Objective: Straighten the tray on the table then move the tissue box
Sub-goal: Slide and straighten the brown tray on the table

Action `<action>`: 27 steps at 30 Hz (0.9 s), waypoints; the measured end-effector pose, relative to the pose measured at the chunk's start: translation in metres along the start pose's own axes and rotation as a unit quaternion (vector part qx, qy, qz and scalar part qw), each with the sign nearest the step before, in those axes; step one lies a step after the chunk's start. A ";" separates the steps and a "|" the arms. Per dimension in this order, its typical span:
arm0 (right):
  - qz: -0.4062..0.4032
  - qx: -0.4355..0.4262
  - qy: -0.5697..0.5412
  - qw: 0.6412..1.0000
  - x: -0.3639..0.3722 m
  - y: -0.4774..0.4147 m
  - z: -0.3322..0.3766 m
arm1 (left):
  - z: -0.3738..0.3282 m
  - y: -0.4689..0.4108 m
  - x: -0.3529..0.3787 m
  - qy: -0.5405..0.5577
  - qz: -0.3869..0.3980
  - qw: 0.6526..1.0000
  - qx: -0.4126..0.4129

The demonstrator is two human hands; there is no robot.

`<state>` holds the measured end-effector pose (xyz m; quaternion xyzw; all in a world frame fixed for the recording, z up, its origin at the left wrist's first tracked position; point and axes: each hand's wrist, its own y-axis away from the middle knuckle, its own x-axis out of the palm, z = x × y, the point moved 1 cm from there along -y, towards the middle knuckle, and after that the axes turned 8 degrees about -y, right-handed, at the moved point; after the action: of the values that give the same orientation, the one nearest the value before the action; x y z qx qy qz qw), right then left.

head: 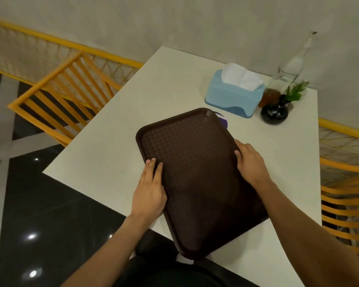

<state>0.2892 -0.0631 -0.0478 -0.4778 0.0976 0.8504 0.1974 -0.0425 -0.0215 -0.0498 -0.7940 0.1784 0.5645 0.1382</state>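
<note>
A dark brown tray point(195, 162) lies on the white table point(104, 154), turned at an angle, its near corner hanging over the table's front edge. My left hand point(149, 191) rests flat on the tray's left rim, fingers together. My right hand point(250, 162) grips the right rim, thumb on the inside. Beyond the tray's far corner stands a light blue tissue box point(232, 96) with white tissue sticking out of the top. Neither hand touches the box.
Right of the box stand a clear glass bottle point(292, 65), a small amber jar point(269, 96) and a black vase point(275, 113) with green leaves. Orange slatted chairs point(60, 94) flank the table. A purple mark point(222, 121) peeks out beside the tray.
</note>
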 end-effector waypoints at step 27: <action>-0.048 0.091 0.054 0.993 0.088 0.038 0.135 | 0.172 -0.058 -0.067 -0.071 -0.039 0.995 -0.062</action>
<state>0.1274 -0.0287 -0.0523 -0.5072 0.1617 0.8006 0.2751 -0.1831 0.1116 -0.0410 -0.7652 0.1015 0.6238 0.1228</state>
